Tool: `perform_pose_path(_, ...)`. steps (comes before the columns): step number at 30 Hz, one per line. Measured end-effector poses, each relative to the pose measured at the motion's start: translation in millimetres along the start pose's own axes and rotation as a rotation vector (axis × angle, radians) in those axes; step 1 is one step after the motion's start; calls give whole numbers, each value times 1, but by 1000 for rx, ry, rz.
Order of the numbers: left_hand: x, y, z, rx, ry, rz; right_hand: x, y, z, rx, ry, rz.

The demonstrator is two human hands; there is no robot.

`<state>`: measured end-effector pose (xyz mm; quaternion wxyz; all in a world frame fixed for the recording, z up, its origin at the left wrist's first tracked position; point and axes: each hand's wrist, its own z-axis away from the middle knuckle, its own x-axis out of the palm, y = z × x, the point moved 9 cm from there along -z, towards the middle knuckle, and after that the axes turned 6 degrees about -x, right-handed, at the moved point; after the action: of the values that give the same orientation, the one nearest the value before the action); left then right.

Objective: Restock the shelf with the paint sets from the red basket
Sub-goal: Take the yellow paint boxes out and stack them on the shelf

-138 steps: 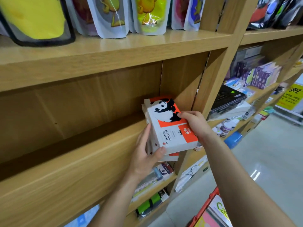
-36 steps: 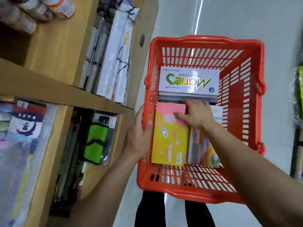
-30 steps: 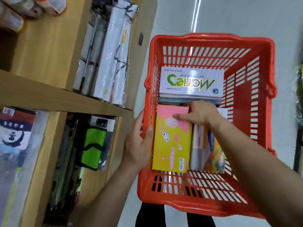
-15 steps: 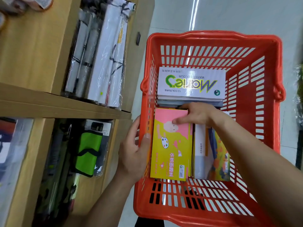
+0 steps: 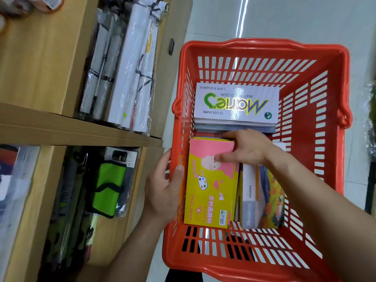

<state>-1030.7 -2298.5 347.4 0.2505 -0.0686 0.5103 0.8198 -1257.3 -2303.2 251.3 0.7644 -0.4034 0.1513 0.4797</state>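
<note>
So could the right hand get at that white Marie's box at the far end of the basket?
Probably yes. The white Marie's box lies on top of its stack with nothing over it, and the right hand is just beside it, at the pink and yellow box in the red basket.

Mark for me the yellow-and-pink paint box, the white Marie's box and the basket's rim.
yellow-and-pink paint box [image 5: 210, 192]: head view, middle of its yellow front face.
white Marie's box [image 5: 236, 103]: head view, on the printed logo on its lid.
red basket [image 5: 264, 44]: head view, far rim.
</note>
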Motion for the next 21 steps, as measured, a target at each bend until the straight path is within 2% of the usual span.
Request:
perform_pose_path(5, 0, -2, 1, -24, -3, -3, -7, -3, 24, 8, 7, -134)
perform_pose_path(12, -1, -2, 3, -53, -8, 3, -11, -21, 42, -39, 39, -95)
perform_pose_path(18, 0, -8, 3, -72, 0, 13, -21, -36, 40, -58, -62, -96)
perform_pose_path(21, 0, -12, 3, -100, 3, 25, -22, -32, 35, -11, -59, -193)
